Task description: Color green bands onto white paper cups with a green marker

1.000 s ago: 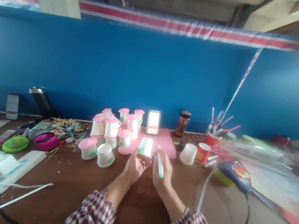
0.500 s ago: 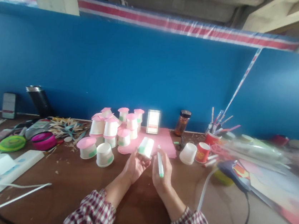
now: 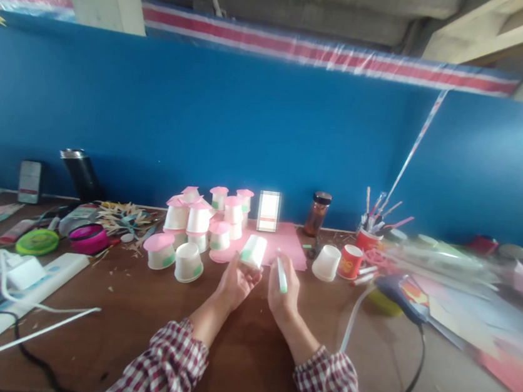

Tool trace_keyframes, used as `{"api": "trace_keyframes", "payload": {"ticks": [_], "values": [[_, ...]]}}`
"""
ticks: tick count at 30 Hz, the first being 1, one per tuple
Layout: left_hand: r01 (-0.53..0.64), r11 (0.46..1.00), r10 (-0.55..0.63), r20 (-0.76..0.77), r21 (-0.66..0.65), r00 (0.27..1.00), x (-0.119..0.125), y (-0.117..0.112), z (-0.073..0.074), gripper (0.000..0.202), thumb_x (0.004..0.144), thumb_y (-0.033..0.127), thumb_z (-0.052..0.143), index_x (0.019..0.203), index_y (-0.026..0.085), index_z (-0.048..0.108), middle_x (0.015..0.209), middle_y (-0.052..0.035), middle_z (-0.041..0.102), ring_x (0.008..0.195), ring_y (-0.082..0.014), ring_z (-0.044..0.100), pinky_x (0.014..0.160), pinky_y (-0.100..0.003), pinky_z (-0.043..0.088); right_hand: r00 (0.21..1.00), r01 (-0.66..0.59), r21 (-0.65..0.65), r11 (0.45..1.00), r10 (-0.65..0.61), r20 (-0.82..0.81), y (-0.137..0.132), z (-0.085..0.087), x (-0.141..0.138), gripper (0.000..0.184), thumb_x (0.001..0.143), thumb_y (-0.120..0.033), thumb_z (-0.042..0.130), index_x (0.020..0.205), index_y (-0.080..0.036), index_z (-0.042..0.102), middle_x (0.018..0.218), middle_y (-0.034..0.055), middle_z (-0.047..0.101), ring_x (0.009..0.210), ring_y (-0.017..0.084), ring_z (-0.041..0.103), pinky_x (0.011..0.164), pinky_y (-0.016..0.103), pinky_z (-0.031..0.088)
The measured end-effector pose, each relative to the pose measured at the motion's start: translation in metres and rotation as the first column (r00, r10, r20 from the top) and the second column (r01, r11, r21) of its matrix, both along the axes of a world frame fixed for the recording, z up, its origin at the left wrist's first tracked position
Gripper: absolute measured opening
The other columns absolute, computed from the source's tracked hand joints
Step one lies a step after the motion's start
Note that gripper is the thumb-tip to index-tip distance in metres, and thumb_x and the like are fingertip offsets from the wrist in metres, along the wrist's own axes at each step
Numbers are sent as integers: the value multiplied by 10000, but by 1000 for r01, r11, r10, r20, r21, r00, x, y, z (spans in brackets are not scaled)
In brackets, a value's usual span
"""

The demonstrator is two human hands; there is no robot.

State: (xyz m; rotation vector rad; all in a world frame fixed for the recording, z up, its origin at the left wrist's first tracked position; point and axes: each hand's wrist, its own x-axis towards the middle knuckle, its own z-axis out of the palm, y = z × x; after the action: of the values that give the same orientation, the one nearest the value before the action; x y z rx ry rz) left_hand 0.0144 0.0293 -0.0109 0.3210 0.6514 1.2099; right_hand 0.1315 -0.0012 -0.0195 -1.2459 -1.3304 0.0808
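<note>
My left hand (image 3: 236,282) is closed around a small white paper cup (image 3: 254,250) with a green mark on its side, held tilted above the brown table (image 3: 244,345). My right hand (image 3: 283,296) grips a white marker with a green tip (image 3: 281,275), its point close to the cup. Just beyond both hands lies a pink paper sheet (image 3: 289,249). To the left stands a cluster of white cups topped with pink paper (image 3: 202,217), and two more cups (image 3: 188,262) sit nearer to me.
An upturned white cup (image 3: 327,262), a red cup (image 3: 350,261) and a red pot of brushes (image 3: 369,238) stand right of the hands. A brown jar (image 3: 318,214) is by the blue wall. A glue gun with cable (image 3: 401,294) lies right; white cables (image 3: 32,305) and tape rolls (image 3: 89,238) lie left.
Both hands keep their hold on the cup and marker. The camera has tilted and shifted slightly, so everything sits a little higher in view.
</note>
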Motion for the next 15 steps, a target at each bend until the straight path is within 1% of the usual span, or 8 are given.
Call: {"api": "trace_keyframes", "payload": {"ticks": [4, 7, 12, 15], "values": [[7, 1000, -7, 9, 3, 1000, 0, -1, 1, 367, 886, 473, 436, 979, 145, 574, 787, -77, 631, 683, -183, 624, 642, -306, 521, 1000, -13, 18, 1000, 13, 18, -2, 3, -1, 302, 912, -295, 453, 1161, -185, 584, 903, 63, 683, 791, 185, 654, 705, 296, 528], [15, 1000, -15, 18, 5, 1000, -1, -1, 1, 376, 888, 479, 430, 985, 148, 578, 781, -77, 631, 676, -180, 623, 635, -304, 521, 1000, -23, 17, 1000, 23, 14, -3, 3, -1, 304, 913, -290, 454, 1167, -182, 581, 899, 68, 683, 771, 181, 657, 716, 300, 533], [19, 1000, -19, 19, 8, 1000, -1, -2, 1, 381, 881, 485, 444, 991, 145, 576, 771, -75, 628, 674, -176, 625, 647, -301, 519, 998, -55, 50, 997, 53, 44, -2, -3, -1, 288, 907, -266, 474, 1157, -176, 584, 983, 96, 681, 844, 197, 665, 740, 315, 542], [23, 1000, -23, 8, 6, 1000, -1, -2, 1, 381, 880, 483, 447, 992, 141, 571, 774, -80, 630, 687, -182, 631, 653, -303, 515, 997, -48, 61, 997, 45, 61, -2, -3, -1, 283, 908, -256, 472, 1155, -178, 586, 1011, 96, 682, 873, 202, 665, 748, 318, 544]]}}
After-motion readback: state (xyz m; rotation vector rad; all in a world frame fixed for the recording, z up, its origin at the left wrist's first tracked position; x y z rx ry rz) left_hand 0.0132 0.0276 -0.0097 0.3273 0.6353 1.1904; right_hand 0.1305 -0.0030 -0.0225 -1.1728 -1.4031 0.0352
